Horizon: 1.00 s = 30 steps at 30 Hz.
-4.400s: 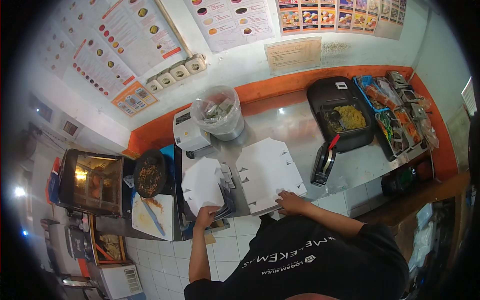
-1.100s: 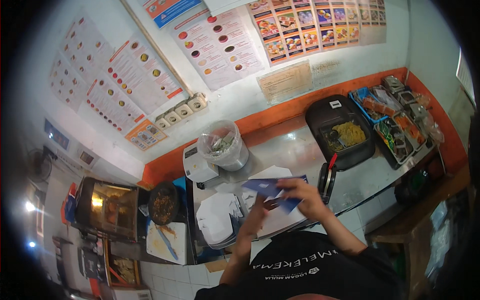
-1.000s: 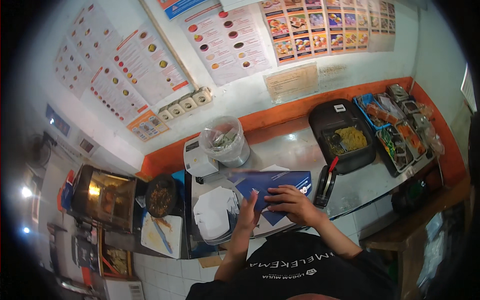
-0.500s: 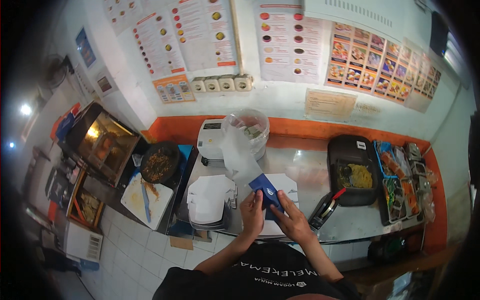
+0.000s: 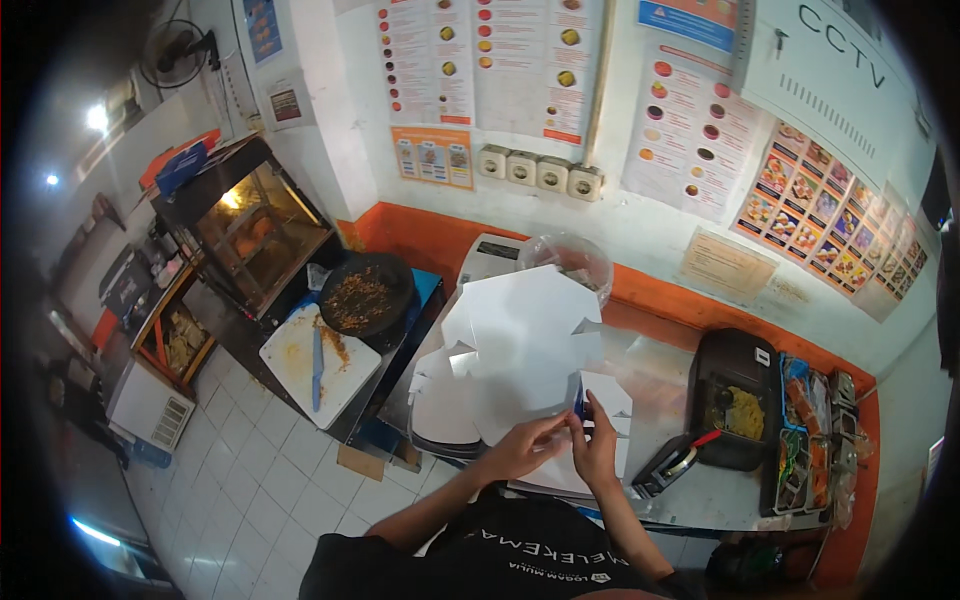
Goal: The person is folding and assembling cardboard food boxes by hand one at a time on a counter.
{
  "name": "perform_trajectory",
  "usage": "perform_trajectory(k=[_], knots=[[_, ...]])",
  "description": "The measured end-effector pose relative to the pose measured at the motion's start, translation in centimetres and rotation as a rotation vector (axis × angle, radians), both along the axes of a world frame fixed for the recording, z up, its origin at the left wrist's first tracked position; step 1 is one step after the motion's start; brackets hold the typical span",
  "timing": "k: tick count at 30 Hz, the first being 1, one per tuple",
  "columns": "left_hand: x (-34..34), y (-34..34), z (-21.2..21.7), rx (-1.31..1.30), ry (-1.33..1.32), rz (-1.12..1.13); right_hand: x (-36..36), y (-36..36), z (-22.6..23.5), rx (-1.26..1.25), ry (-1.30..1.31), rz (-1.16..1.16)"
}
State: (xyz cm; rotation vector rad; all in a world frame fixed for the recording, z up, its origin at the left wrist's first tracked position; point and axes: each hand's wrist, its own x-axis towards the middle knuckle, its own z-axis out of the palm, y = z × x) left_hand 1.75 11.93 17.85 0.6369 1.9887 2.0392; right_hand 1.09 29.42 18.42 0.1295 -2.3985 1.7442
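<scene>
In the head view, we see the white die-cut cardboard sheet with a blue printed underside (image 5: 525,345) raised in front of us, spreading up and leftward from the grip. The left hand (image 5: 532,447) and the right hand (image 5: 597,438) meet at its near right edge, fingertips drawn together and seeming to pinch the board beside a narrow blue fold; exactly which fingertips bear on it, we cannot tell. We judge the sheet light and fairly stiff, liable to flex across its width and crease at its slots, with a smooth face that may slide a little. Its broad edges look the safest hold, one hand on each side; the small notched tabs look easiest to bend. Just beneath and right of the grip lie flat matte white cardboard blanks (image 5: 608,398); left of it sits a stepped pile of white cardboard pieces (image 5: 440,415). Farther right rests a hard black tape dispenser with a red tip (image 5: 672,466); beyond the sheet, a round bucket lined with thin, crinkled clear plastic (image 5: 580,262).
</scene>
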Motion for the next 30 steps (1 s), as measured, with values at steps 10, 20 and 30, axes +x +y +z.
perform_trajectory(k=[10, 20, 30], knots=[[-2.7, -18.2, -10.6, -1.286, 0.745, 0.238, -4.7, -11.0, -9.5, 0.193, -0.067, 0.171], [-3.8, -23.9, -19.0, -1.152, 0.294, -0.211, -8.3, -14.6, -20.7, 0.627, -0.170, 0.351], [-0.9, -24.8, -18.9, -1.315, 0.609, -0.068, -2.9, -19.0, -14.1, 1.281, 0.051, 0.934]])
